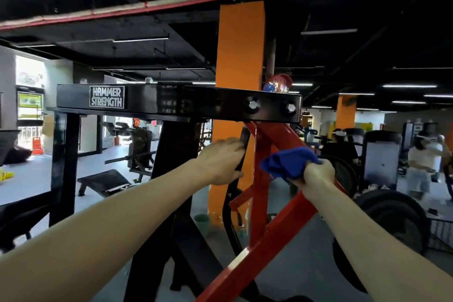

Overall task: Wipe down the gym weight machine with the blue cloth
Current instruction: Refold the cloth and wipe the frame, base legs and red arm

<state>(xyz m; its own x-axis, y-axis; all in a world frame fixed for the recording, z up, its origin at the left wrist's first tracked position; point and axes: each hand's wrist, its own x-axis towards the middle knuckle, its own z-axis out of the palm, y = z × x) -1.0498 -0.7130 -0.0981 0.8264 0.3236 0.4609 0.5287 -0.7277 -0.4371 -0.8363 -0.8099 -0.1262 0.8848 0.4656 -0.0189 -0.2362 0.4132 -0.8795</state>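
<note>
Both hands were raised to the machine: a black bar [242, 152] was gripped by the left hand [220, 162], apparently for steadiness, while the bunched blue cloth [286, 163] was clutched by the right hand [316, 174] against the red frame [277, 135].

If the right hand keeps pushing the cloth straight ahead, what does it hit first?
Probably the red arm: the right hand holds the blue cloth bunched right at it. Whether they already touch is unclear.

An orange pillar [239, 56] rises behind, a red pipe [117, 13] crossing the dark ceiling. A black bench [105, 180] sits left. Two people [424, 162], blurred, stand right near what may be weight plates [397, 216].
</note>
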